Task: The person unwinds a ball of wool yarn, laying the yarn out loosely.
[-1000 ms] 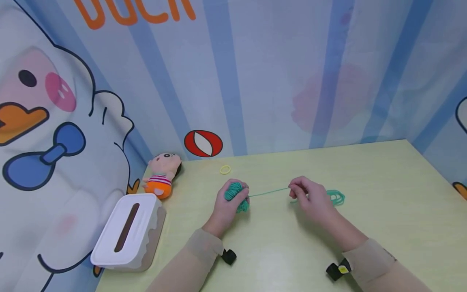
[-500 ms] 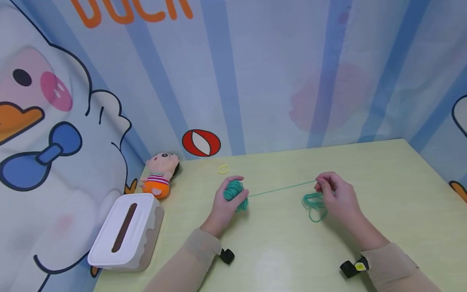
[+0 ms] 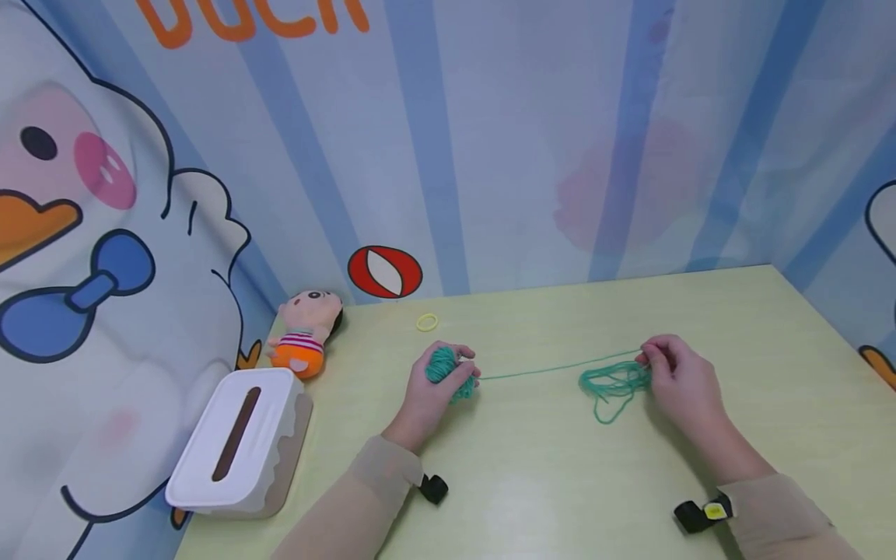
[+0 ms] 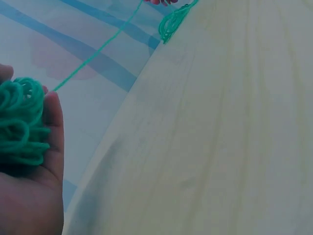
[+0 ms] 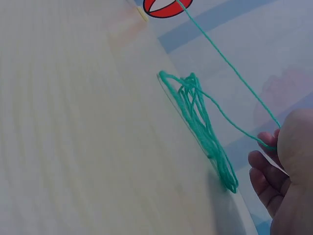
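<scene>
In the head view my left hand (image 3: pixel 428 393) grips a wound bundle of green yarn (image 3: pixel 442 364), its thumb and fingers curled round it. From that bundle a single strand (image 3: pixel 553 369) runs to the right, stretched nearly straight above the table. My right hand (image 3: pixel 682 381) pinches the strand between thumb and fingertips. Beside the right hand, loose loops of the same yarn (image 3: pixel 609 383) lie on the table. The right wrist view shows the yarn loops (image 5: pixel 198 122) and a second length leading from them up to the pinching fingers (image 5: pixel 269 147).
A pale wooden table (image 3: pixel 532 467) carries everything. A yellow ring (image 3: pixel 427 322) lies near its back edge. A soft doll (image 3: pixel 304 334) and a white-lidded tissue box (image 3: pixel 241 443) stand at the left, against a printed cloth backdrop (image 3: pixel 504 155).
My right hand has moved right, away from the left hand, and the strand between them has lengthened. The loose loops now show to the left of the right hand. The left hand stays almost still.
</scene>
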Demonstrator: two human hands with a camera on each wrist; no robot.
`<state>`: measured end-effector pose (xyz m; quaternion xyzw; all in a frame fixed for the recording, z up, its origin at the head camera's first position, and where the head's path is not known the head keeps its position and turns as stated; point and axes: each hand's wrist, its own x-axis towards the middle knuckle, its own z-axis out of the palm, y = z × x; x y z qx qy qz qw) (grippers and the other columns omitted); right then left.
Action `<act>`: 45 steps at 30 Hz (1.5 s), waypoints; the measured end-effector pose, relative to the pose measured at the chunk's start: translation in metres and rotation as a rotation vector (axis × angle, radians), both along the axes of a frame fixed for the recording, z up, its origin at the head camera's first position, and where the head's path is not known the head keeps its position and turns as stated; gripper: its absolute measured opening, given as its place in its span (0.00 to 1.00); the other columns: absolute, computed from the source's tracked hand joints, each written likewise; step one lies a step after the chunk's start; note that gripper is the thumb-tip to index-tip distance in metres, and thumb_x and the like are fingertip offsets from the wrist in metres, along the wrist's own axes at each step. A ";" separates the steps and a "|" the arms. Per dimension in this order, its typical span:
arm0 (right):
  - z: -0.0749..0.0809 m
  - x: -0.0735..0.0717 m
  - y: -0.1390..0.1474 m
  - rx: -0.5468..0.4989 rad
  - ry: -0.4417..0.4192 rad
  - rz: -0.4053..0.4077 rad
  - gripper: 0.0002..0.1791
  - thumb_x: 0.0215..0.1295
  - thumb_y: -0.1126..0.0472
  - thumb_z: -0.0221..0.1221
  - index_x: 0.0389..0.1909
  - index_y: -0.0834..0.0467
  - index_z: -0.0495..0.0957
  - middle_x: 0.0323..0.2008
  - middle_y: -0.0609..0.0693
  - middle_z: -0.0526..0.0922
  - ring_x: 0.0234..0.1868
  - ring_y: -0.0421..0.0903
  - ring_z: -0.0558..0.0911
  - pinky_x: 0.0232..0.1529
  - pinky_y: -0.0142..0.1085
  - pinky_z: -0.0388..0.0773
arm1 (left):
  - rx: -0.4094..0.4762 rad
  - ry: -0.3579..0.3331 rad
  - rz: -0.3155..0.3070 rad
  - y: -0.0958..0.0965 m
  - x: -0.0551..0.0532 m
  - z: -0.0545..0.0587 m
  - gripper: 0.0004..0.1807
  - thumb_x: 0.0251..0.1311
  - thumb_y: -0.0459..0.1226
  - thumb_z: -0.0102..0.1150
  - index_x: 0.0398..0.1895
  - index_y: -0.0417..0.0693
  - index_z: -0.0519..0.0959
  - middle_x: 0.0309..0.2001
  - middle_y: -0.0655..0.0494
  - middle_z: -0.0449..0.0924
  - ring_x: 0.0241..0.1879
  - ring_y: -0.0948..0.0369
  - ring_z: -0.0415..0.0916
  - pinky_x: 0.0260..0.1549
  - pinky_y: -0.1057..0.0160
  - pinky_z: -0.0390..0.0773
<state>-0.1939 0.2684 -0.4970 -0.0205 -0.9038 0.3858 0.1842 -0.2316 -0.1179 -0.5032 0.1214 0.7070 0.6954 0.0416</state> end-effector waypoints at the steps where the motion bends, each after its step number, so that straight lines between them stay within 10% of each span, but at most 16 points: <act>1: -0.001 0.000 0.002 0.013 -0.001 -0.008 0.13 0.88 0.58 0.53 0.53 0.61 0.83 0.44 0.58 0.92 0.38 0.23 0.74 0.40 0.17 0.70 | 0.004 0.002 -0.004 0.000 0.000 0.000 0.13 0.78 0.42 0.67 0.56 0.47 0.77 0.53 0.34 0.86 0.48 0.59 0.89 0.53 0.66 0.88; 14: -0.007 -0.002 0.014 0.164 -0.123 -0.026 0.16 0.82 0.58 0.61 0.53 0.68 0.87 0.46 0.67 0.89 0.43 0.61 0.86 0.43 0.54 0.83 | -0.080 -0.011 0.038 -0.001 -0.002 -0.001 0.20 0.78 0.45 0.66 0.65 0.46 0.78 0.50 0.37 0.86 0.45 0.57 0.83 0.50 0.65 0.85; 20: -0.007 -0.002 0.005 0.179 -0.102 -0.028 0.15 0.78 0.57 0.65 0.52 0.65 0.88 0.44 0.64 0.88 0.40 0.57 0.85 0.38 0.43 0.77 | -0.084 -0.006 0.017 -0.001 -0.001 -0.001 0.23 0.78 0.46 0.66 0.66 0.43 0.77 0.50 0.36 0.86 0.44 0.58 0.84 0.50 0.65 0.85; 25: -0.002 0.000 -0.015 0.093 0.121 -0.030 0.13 0.79 0.59 0.62 0.53 0.64 0.87 0.47 0.61 0.87 0.41 0.51 0.81 0.39 0.34 0.74 | -0.076 0.008 0.001 0.000 -0.002 -0.002 0.24 0.79 0.45 0.66 0.67 0.41 0.75 0.47 0.41 0.87 0.43 0.58 0.85 0.49 0.66 0.86; 31: -0.009 -0.001 -0.055 0.015 0.350 0.196 0.12 0.74 0.68 0.66 0.55 0.64 0.86 0.48 0.57 0.91 0.45 0.47 0.87 0.52 0.17 0.76 | -0.062 -0.008 -0.023 0.001 -0.001 -0.002 0.23 0.78 0.48 0.66 0.66 0.45 0.75 0.43 0.52 0.87 0.42 0.57 0.87 0.50 0.66 0.87; 39: -0.011 -0.001 -0.124 0.027 0.215 0.494 0.23 0.76 0.60 0.68 0.68 0.60 0.82 0.61 0.51 0.91 0.67 0.57 0.88 0.67 0.56 0.84 | -0.075 -0.022 -0.031 0.000 -0.002 0.000 0.30 0.78 0.51 0.66 0.69 0.41 0.72 0.47 0.48 0.88 0.45 0.56 0.88 0.53 0.64 0.88; 45: -0.008 -0.003 -0.155 0.020 0.066 0.600 0.26 0.79 0.55 0.66 0.71 0.62 0.80 0.62 0.52 0.91 0.65 0.55 0.90 0.67 0.53 0.86 | -0.077 -0.005 -0.015 0.001 0.000 0.001 0.27 0.77 0.52 0.67 0.66 0.45 0.73 0.46 0.49 0.87 0.46 0.56 0.87 0.52 0.65 0.87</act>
